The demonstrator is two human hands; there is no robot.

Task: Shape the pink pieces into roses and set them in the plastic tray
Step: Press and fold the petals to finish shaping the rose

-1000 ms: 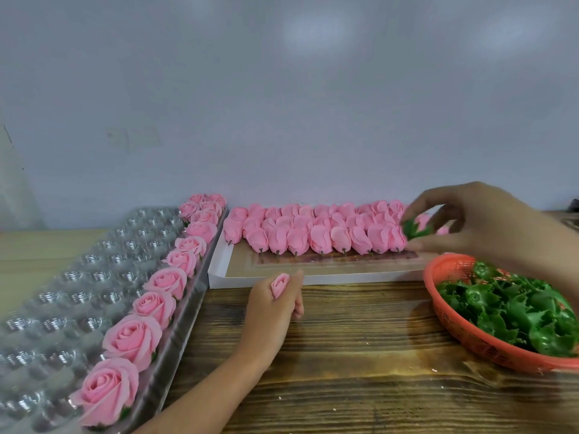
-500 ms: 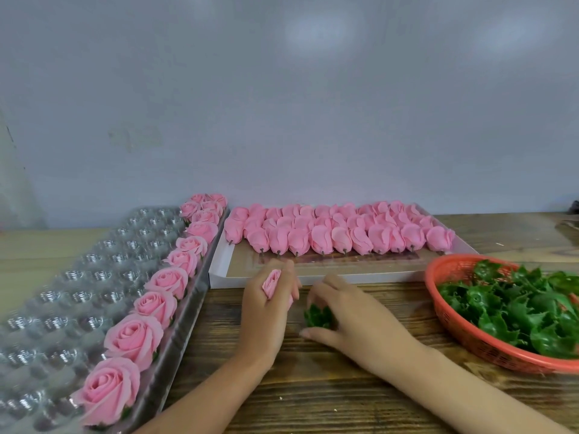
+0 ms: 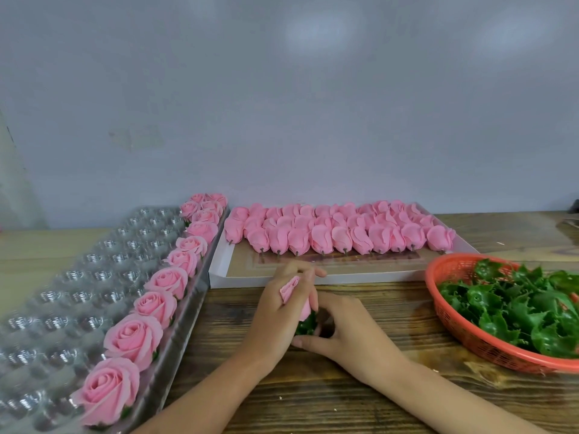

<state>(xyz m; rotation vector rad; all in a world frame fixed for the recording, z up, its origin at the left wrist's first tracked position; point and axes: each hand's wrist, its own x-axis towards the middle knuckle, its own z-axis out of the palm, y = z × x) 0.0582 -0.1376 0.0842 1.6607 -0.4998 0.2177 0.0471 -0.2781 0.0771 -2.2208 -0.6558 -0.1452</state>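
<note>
wooden table point(image 3: 391, 311): left hand point(image 3: 279, 314) grips pink bud point(image 3: 289, 289), right hand point(image 3: 346, 332) pinches green calyx point(image 3: 305, 327) under it.

From my end I see a dark, streaky wooden worktop point(image 3: 344, 396) running across the foreground, and on the left it meets a paler, plain surface point(image 3: 40, 249). On the right sits a round orange mesh basket point(image 3: 488, 352), cut off by the frame edge and heaped with glossy green leaf pieces point(image 3: 513, 305) with jagged points. Just beside it, further back, a shallow white box point(image 3: 376, 276) lies close to the wall, its brown card floor point(image 3: 244, 261) showing. The wall point(image 3: 282, 104) is plain grey-blue with a few soft light patches. A small dark object point(image 3: 575, 206) at the far right edge I cannot make out.
</note>
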